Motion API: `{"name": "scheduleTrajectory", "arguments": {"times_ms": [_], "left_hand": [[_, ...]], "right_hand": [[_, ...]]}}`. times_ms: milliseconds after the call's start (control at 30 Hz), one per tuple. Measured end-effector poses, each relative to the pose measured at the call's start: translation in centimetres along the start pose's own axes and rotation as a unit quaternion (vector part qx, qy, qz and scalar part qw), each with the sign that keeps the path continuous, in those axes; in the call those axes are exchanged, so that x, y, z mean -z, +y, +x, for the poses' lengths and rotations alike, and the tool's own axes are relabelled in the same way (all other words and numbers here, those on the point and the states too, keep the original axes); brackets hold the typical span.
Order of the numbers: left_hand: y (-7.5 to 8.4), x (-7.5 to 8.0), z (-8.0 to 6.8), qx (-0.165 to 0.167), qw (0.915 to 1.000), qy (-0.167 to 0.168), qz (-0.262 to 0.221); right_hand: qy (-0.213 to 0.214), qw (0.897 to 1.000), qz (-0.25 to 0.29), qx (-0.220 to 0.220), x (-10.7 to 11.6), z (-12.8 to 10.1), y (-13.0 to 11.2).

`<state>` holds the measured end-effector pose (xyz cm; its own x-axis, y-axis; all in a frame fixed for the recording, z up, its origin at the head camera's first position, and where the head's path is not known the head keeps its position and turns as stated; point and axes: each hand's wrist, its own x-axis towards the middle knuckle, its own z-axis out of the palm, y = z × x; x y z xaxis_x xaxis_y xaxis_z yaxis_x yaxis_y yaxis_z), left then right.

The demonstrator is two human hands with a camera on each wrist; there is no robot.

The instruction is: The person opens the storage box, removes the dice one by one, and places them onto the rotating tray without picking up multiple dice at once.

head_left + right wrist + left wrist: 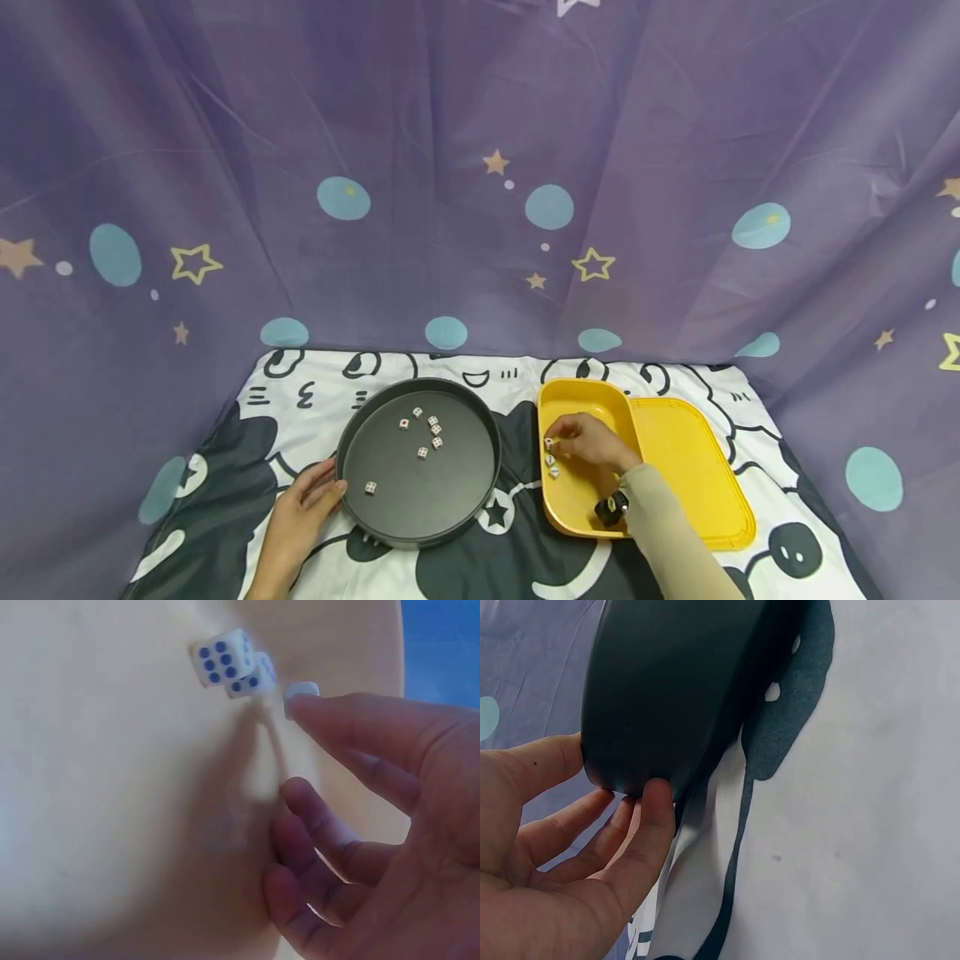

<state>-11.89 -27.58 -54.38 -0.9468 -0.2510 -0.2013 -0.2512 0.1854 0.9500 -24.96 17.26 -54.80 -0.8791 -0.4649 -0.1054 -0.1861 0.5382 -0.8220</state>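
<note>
At the left, my left hand (298, 510) holds the near-left edge of a dark round pan (397, 533). In the left wrist view, its fingertips (658, 793) meet the outer wall of that pan (660, 697). Several white dice lie inside, one die (371, 488) apart near the left hand. My right hand (588, 442) reaches into a yellow box (628, 400). Thumb and finger pinch a white die (301, 696), partly covered by the fingertip. Two more dice, one die (223, 658) showing six blue dots, sit nearby against the box's left side.
A flat yellow lid (690, 467) lies right of the box. Beneath everything spreads a black-and-white cartoon cloth (495, 575). A purple curtain (450, 250) hangs behind. On my right wrist is a small black device (611, 507), close to the box's front wall.
</note>
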Motion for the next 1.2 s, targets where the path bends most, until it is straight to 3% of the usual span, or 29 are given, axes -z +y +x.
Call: {"name": "scheduleTrajectory", "arguments": {"times_ms": [367,633,933,1200], "left_hand": [[0.0,0.0,0.0,-0.007,0.9999,-0.002,-0.008],[0.1,0.0,0.1,-0.01,0.9999,0.001,-0.004],[0.0,-0.1,0.1,-0.012,0.9999,0.004,-0.008],[-0.1,0.0,0.1,-0.01,0.9999,0.005,-0.007]], "right_hand": [[0.069,0.997,-0.018,0.01,1.5,-0.9,-2.2],[0.097,0.992,-0.039,0.065,1.9,-0.1,-5.9],[0.09,0.986,-0.059,0.129,-0.8,3.1,-10.9],[0.08,0.981,-0.049,0.169,-4.7,6.2,-13.8]]}}
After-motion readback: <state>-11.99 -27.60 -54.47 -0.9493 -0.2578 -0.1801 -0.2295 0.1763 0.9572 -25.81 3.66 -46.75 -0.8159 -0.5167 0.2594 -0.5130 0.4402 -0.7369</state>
